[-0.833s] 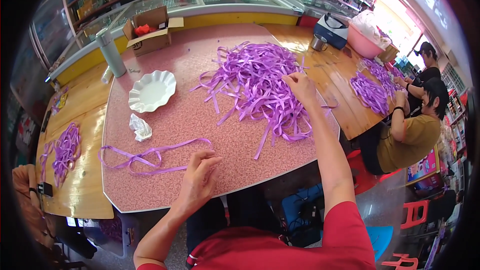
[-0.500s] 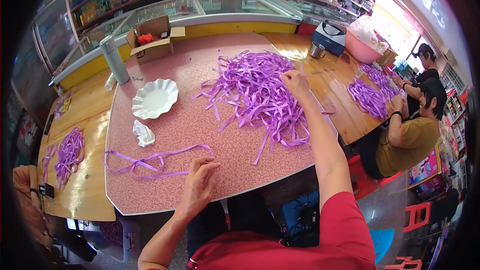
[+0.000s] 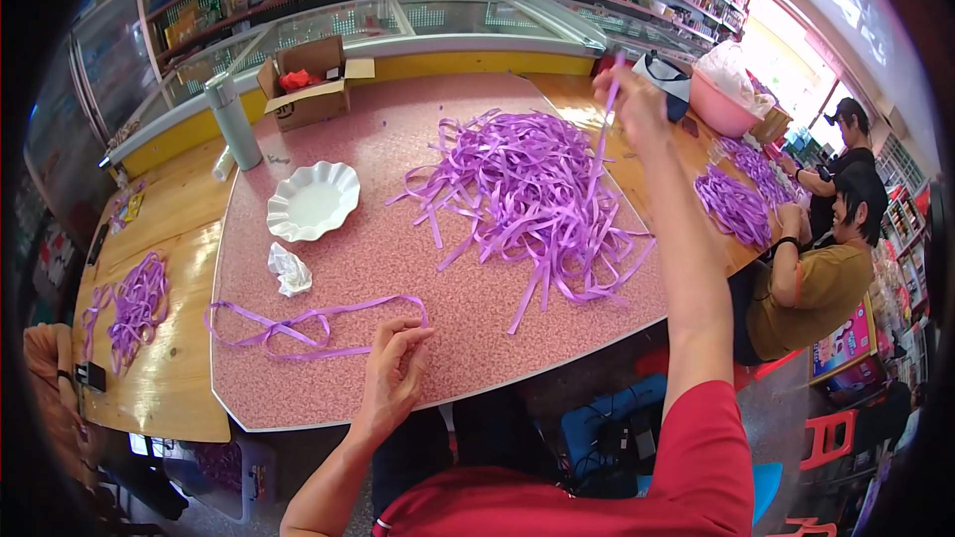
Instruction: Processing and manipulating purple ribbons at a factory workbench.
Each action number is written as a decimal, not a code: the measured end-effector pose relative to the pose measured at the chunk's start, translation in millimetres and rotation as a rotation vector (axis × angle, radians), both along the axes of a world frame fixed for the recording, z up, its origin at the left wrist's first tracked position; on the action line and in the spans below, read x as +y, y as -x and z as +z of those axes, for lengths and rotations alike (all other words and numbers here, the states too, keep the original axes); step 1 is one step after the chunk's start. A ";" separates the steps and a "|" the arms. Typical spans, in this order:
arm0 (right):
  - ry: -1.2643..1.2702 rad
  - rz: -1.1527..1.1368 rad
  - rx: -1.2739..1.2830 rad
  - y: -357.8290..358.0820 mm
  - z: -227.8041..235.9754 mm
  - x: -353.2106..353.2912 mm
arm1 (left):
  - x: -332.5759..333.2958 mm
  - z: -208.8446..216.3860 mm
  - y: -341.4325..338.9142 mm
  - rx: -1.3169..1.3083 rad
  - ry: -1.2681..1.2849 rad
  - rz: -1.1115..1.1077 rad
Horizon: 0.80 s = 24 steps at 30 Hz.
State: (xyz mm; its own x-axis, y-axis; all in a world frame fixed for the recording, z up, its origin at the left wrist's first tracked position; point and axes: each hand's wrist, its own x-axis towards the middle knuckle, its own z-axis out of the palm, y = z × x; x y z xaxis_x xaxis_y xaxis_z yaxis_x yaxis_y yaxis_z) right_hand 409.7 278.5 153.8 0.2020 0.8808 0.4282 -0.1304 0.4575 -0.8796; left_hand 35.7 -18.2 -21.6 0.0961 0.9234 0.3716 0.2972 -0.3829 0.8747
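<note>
A large tangled heap of purple ribbons (image 3: 522,189) lies on the pink speckled tabletop (image 3: 398,114). My right hand (image 3: 637,104) is raised beyond the heap's far right side, closed on one purple ribbon (image 3: 603,139) that stretches up out of it. Near the front edge, my left hand (image 3: 398,363) has its fingers pinched together on a looped, knotted purple ribbon (image 3: 323,316), which trails off to the left across the table. My fingers partly hide where it is gripped.
A scalloped white dish (image 3: 313,201), crumpled tissue (image 3: 289,269), grey-green bottle (image 3: 234,124) and open cardboard box (image 3: 310,99) stand at left. More ribbons (image 3: 139,308) lie on the left wooden table. At right, two people sit by another ribbon pile (image 3: 733,207), near a pink basin (image 3: 726,94).
My right hand has risen from the heap toward the far right, drawing a ribbon upward. My left hand has hardly moved.
</note>
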 end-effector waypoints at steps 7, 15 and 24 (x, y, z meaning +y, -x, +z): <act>-0.257 0.062 -0.074 28.3 111.6 -71.7 | 7.4 7.2 1.8 0.073 -0.103 0.011; -0.248 0.177 -0.810 134.8 -55.9 -176.1 | 119.0 36.6 93.3 0.684 -0.277 0.395; 0.045 0.319 -0.707 162.8 -143.1 -182.5 | 182.6 16.1 144.2 1.065 -0.023 0.300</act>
State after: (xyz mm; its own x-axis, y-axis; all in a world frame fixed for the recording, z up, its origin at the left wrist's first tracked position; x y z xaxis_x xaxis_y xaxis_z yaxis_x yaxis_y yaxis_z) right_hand 246.8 96.0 10.7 -0.3719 0.8700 0.3237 0.3492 0.4542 -0.8196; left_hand -108.5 164.4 -5.4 0.1504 0.9567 0.2492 0.9770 -0.1823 0.1104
